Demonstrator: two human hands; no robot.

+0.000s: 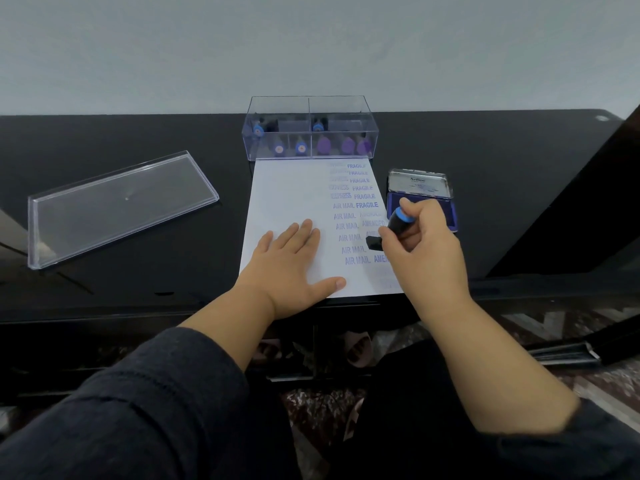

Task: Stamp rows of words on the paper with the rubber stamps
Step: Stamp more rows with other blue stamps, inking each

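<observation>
Head view: my right hand [427,244] grip is curled round the rubber stamp [391,230], tilted over the AMENDED column of the paper [287,192]. Left hand [294,261] lies flat, pinning the sheet to the counter [138,150]. I'd level the stamp, line it up under the print above, and press straight down.

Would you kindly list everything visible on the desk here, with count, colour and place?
White sheet of paper: one, desk centre, blue stamped words down its right side.
Black rubber stamp with blue cap: one, over the paper's right edge.
Blue ink pad with open lid: one, right of the paper.
Clear plastic stamp box: one, behind the paper, holding several blue- and purple-topped stamps.
Clear plastic lid: one, left.
Black desk: one.
Left hand: flat on the paper.
Right hand: grips the stamp.
</observation>
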